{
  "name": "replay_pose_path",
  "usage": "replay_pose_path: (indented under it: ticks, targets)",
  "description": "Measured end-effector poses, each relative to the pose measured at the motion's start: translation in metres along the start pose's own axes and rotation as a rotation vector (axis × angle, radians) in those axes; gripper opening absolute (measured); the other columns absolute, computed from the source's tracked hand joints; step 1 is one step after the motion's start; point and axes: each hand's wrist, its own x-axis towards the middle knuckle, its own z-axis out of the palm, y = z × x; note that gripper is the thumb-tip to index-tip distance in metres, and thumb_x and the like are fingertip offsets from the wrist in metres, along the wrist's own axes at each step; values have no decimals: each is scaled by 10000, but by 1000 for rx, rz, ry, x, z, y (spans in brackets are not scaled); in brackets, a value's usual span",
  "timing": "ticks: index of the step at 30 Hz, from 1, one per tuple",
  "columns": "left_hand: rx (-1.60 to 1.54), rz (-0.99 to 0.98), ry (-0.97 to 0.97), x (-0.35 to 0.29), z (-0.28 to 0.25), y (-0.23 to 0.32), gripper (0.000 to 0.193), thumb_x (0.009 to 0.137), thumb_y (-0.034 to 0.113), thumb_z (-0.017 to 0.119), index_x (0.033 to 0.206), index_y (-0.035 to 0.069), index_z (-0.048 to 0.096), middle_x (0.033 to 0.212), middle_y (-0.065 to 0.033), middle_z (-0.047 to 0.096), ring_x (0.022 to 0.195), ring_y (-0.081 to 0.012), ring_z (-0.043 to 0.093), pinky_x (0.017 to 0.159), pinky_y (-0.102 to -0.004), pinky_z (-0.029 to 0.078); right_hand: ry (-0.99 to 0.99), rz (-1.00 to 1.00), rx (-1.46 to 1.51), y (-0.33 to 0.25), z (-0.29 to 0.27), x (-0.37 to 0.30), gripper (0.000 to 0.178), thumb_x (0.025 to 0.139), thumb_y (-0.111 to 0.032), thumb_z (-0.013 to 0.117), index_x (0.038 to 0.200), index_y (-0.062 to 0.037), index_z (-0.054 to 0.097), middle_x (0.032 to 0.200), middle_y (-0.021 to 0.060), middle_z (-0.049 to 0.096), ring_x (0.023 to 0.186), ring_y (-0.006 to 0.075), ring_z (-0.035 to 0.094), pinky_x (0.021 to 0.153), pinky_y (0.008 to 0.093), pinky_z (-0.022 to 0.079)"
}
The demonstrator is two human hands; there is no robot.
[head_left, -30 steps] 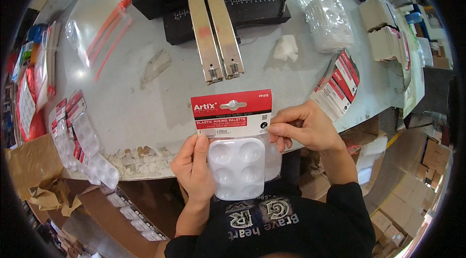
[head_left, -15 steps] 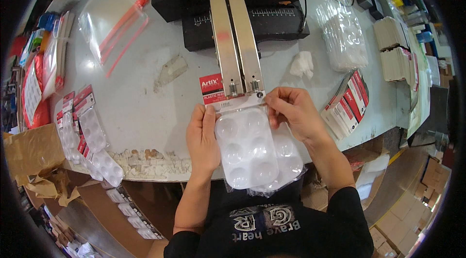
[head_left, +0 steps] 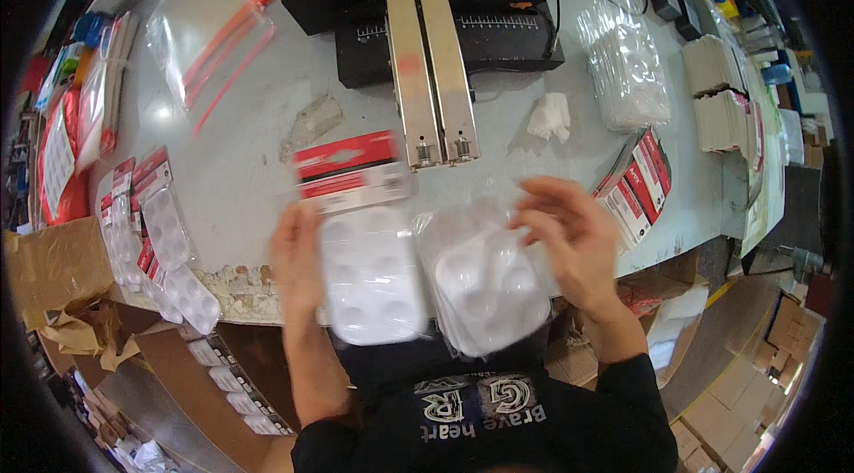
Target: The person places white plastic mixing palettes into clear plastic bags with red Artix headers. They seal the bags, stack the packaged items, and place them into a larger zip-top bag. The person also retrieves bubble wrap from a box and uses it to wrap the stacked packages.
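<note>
Over the near edge of the table (head_left: 236, 206), the blurred left hand (head_left: 296, 255) has fingers clamped on the left side of a red-carded white six-well paint palette (head_left: 372, 273); the right hand (head_left: 580, 242), fingers parted, is just beside bagged palettes (head_left: 489, 291).

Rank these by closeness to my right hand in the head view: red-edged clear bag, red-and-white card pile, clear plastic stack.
1. Red-and-white card pile, just beyond the right hand
2. Clear plastic stack, upper right
3. Red-edged clear bag, far upper left
</note>
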Motion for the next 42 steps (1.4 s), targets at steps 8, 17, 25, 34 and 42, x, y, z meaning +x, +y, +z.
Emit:
replay_pose_path:
  ticks: [8, 17, 25, 34, 42]
  targets:
    - [363, 429, -281, -80, 25, 26, 380, 762, 319, 719, 883, 10, 535, 924, -159, 478, 883, -332, 492, 770, -386, 412, 529, 6, -973, 103, -147, 13, 453, 903, -226, 586, 1251, 51, 499, 1286, 232, 508, 1194, 363, 484, 1021, 388, 363]
    - [-27, 369, -223, -85, 45, 22, 170, 808, 28, 647, 803, 30, 477, 842, -65, 526, 761, -145, 483, 677, -258, 377, 86, -32, -1003, 79, -196, 35, 982, 587, -552, 798, 1315, 14, 459, 1328, 182, 498, 1081, 319, 576, 877, 365, 452]
    - [-477, 15, -453, -93, 35, 42, 179, 887, 66, 546, 860, 44, 371, 842, -238, 659, 762, -179, 610, 779, -268, 446, 14, 32, -843, 80, -222, 53, 843, 618, -483, 817, 1232, 26, 544, 1040, 180, 658, 956, 280, 634, 846, 360, 475]
    - [-564, 0, -533, -95, 35, 37, 164, 897, -6, 533, 863, 41, 380, 729, -122, 605, 827, -262, 673, 749, -275, 474, -124, 148, -822, 74, -236, 76, 746, 576, -460, 834, 1122, -2, 615, 926, 152, 675, 843, 258, 643, 771, 351, 488]
    - [-547, -33, -569, -95, 33, 35, 139, 877, -7, 573, 944, -14, 451, 891, -259, 673, 836, -222, 666, 764, -245, 469, -62, 186, -743, 84, -252, 86, 672, 588, -406, 834, 1093, -8, 640, 853, 132, 681, 760, 221, 645, 715, 344, 504]
